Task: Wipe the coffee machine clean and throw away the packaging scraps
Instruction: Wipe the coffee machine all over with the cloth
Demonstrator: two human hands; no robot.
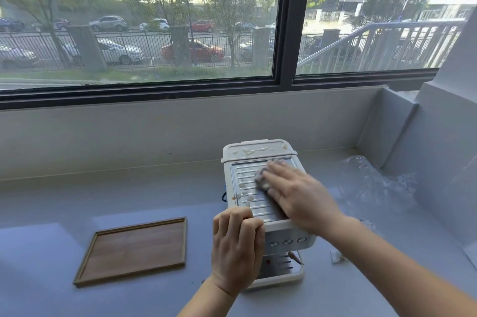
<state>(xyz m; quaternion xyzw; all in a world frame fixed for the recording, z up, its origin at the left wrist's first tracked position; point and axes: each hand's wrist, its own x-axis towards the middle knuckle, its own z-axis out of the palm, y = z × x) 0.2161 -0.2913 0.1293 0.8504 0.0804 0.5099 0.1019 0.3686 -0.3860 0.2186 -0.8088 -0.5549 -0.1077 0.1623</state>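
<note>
A white coffee machine (258, 151) stands on the grey counter, seen from above, with pale drips on its lid and on its ribbed metal top plate. My right hand (296, 193) lies flat on that plate, pressing a small wadded cloth (262, 180) that peeks out under the fingertips. My left hand (236, 247) grips the machine's front left corner. A small crumpled white scrap (336, 257) lies on the counter right of the machine. Clear plastic wrapping (369, 182) is bunched in the right corner.
A shallow wooden tray (180, 242) lies on the counter left of the machine. A low wall and a wide window run along the back, and a stepped wall closes the right side. The grey counter (77, 200) stretches away to the left.
</note>
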